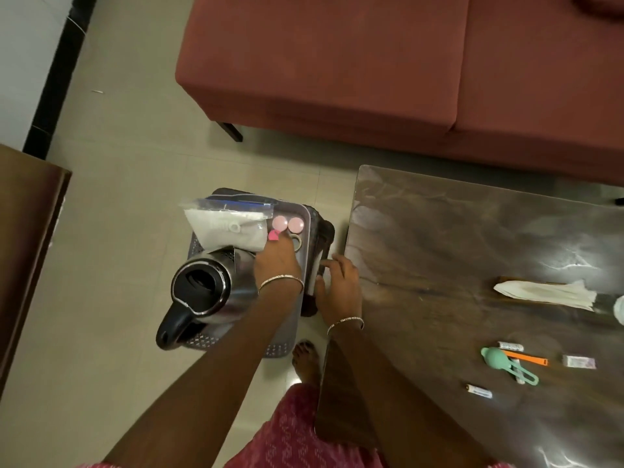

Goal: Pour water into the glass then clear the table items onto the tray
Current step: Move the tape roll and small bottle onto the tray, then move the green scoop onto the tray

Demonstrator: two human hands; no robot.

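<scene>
A grey tray (305, 211) sits on a perforated stool left of the dark table (456, 238). On it lie a zip bag of white material (226, 228), two pink discs (287, 223) and a tape ring (297, 242). A steel kettle (206, 292) with a black handle stands at the tray's near left. My left hand (277, 261) reaches over the tray, its fingertips pinching a small pink piece (273, 235). My right hand (337, 282) grips the tray's right rim. Only a sliver of the glass (619, 309) shows at the right edge.
On the table lie a holder with white tissues (547, 292), a green scoop (496, 356), an orange strip (528, 360), two batteries (479, 391), and a small packet (579, 362). A red sofa (371, 62) stands beyond; my foot (305, 359) is below the stool.
</scene>
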